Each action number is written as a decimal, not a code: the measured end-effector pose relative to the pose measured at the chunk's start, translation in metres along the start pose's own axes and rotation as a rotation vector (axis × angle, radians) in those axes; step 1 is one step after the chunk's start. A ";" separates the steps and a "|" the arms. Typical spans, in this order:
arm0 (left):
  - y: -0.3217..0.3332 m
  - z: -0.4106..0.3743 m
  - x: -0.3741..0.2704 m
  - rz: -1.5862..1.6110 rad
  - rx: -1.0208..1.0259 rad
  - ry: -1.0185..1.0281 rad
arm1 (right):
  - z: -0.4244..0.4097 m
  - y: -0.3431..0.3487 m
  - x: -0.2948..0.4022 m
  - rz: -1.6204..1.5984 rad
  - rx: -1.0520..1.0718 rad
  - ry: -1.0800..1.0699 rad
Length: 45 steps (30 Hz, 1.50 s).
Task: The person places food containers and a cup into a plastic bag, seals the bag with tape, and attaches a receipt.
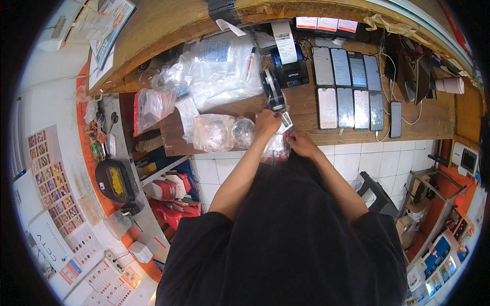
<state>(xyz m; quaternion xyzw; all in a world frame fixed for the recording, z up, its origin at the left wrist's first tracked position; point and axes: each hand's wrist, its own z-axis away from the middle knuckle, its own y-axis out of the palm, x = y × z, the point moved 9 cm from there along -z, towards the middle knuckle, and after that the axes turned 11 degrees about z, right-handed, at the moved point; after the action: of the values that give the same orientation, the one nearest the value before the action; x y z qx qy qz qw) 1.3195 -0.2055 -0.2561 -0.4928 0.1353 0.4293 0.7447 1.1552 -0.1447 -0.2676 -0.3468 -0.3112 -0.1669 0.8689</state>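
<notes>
My left hand (pixel 268 121) is at the near end of a black tape dispenser (pixel 273 91), beside a small printed paper label (pixel 285 121); its fingertips are partly hidden. Below the label, a clear plastic packet with red edges (pixel 276 147) lies at the desk's front edge against my black shirt. My right hand (pixel 301 144) has its fingers at the packet's right side, and the exact grip is not clear. Left of my left hand sit a round clear plastic item (pixel 243 132) and a wrapped round item (pixel 214 133). A blue-black receipt printer (pixel 293 72) with a paper strip (pixel 284 42) stands behind the dispenser.
Several smartphones (pixel 327 109) lie in two rows at right, with white charging cables (pixel 390 69). Clear plastic bags (pixel 226 84) and a marker (pixel 250 63) lie behind on the left. A wooden shelf edge (pixel 153 49) arches above the desk (pixel 302 111); a dark stool (pixel 377 195) stands lower right.
</notes>
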 end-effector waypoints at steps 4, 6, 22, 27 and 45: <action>-0.002 0.002 0.007 0.035 -0.076 -0.026 | 0.002 -0.002 0.005 -0.039 0.064 0.040; 0.001 -0.001 0.007 0.079 -0.048 -0.018 | 0.002 -0.002 0.003 -0.060 0.047 0.057; -0.012 0.026 -0.020 0.028 -0.015 0.148 | 0.013 -0.001 0.011 -0.033 -0.041 -0.022; -0.022 0.039 -0.026 0.109 -0.076 0.259 | 0.028 -0.005 0.016 -0.139 -0.025 0.006; -0.012 0.058 -0.057 -0.397 0.066 0.401 | 0.010 -0.020 0.015 0.196 -0.119 -0.055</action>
<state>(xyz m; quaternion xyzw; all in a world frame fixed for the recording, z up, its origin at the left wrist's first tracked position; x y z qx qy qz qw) 1.2817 -0.1868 -0.1857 -0.5603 0.1945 0.1646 0.7881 1.1517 -0.1530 -0.2417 -0.4312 -0.2891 -0.0896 0.8500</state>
